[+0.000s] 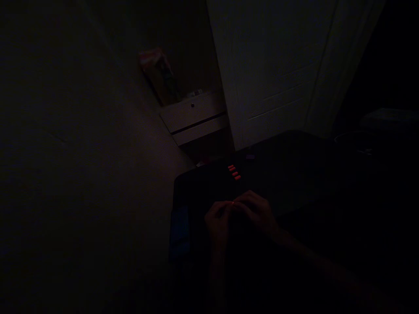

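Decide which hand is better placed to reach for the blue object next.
Probably the left hand: it is nearer the blue object, while the right hand lies farther off. Both hands meet at a small red glow.

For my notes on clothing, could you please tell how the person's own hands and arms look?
The left hand and right hand look bare, with no gloves visible. The left forearm and right forearm seem uncovered too, with no sleeve showing. It is too dark to tell about rings or markings.
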A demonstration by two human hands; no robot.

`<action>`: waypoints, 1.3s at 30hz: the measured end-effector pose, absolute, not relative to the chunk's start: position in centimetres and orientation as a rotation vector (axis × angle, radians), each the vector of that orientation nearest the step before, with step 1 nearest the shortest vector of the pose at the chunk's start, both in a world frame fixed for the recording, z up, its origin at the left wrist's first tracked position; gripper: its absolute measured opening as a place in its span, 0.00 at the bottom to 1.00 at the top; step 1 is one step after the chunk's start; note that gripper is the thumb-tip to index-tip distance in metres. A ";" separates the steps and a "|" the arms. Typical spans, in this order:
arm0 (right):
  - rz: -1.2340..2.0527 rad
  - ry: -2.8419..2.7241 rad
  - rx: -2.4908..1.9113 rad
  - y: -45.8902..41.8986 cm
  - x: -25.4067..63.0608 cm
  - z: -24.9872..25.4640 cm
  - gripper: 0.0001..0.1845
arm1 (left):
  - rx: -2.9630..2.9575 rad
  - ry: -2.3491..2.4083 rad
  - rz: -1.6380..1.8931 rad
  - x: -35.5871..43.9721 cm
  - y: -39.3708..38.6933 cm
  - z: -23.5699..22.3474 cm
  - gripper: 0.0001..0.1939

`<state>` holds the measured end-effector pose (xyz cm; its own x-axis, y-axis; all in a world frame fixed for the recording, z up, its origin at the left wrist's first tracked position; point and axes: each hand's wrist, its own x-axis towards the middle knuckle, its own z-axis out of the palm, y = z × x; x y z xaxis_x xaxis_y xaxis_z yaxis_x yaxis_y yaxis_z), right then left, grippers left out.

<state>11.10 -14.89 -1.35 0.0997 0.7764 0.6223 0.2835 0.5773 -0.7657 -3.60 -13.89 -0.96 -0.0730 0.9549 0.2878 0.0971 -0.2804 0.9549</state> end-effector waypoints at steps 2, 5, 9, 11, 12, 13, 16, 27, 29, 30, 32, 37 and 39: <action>0.458 -1.472 -0.956 -14.9 11.1 -1.4 0.07 | 1.434 1.180 1.446 -3.6 -13.9 -1.0 0.06; 0.467 -1.479 -0.968 -14.8 11.1 -1.6 0.07 | 1.419 1.162 1.448 -3.6 -13.8 -1.1 0.07; 0.468 -1.509 -0.938 -14.6 11.1 -2.0 0.07 | 1.328 1.166 1.425 -3.5 -13.8 -1.2 0.10; 0.466 -1.515 -0.925 -14.5 11.1 -2.2 0.08 | 1.281 1.176 1.402 -3.4 -13.8 -1.1 0.11; 0.469 -1.513 -0.924 -14.5 11.1 -2.2 0.08 | 1.269 1.180 1.387 -3.4 -13.8 -1.1 0.11; 0.475 -1.506 -0.926 -14.5 11.1 -2.2 0.08 | 1.266 1.183 1.377 -3.4 -13.8 -1.0 0.12; 0.492 -1.483 -0.937 -14.5 11.1 -2.1 0.08 | 1.296 1.174 1.359 -3.4 -13.8 -0.8 0.12; 0.578 -1.496 -0.919 -14.5 11.5 -1.8 0.07 | 1.288 1.136 1.338 -3.4 -13.7 -1.1 0.11; 0.589 -1.466 -0.944 -14.4 11.5 -1.8 0.07 | 1.287 1.130 1.325 -3.4 -13.7 -1.0 0.10; 0.597 -1.456 -0.955 -14.4 11.6 -1.9 0.07 | 1.285 1.125 1.321 -3.4 -13.7 -0.9 0.10; 0.614 -1.445 -0.967 -14.4 11.6 -1.8 0.07 | 1.277 1.118 1.320 -3.3 -13.7 -0.8 0.10; 0.650 -1.434 -0.943 -14.3 11.6 -1.6 0.07 | 1.258 1.131 1.338 -3.3 -13.7 -1.0 0.10; 0.670 -1.442 -0.926 -14.2 11.6 -1.6 0.08 | 1.257 1.140 1.348 -3.3 -13.6 -1.2 0.11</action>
<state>11.63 -14.24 -1.64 0.0546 0.8502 0.5237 0.1480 0.5118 -0.8463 -3.32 -13.59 -1.18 -0.0362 0.9911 0.1281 -0.0385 -0.1295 0.9908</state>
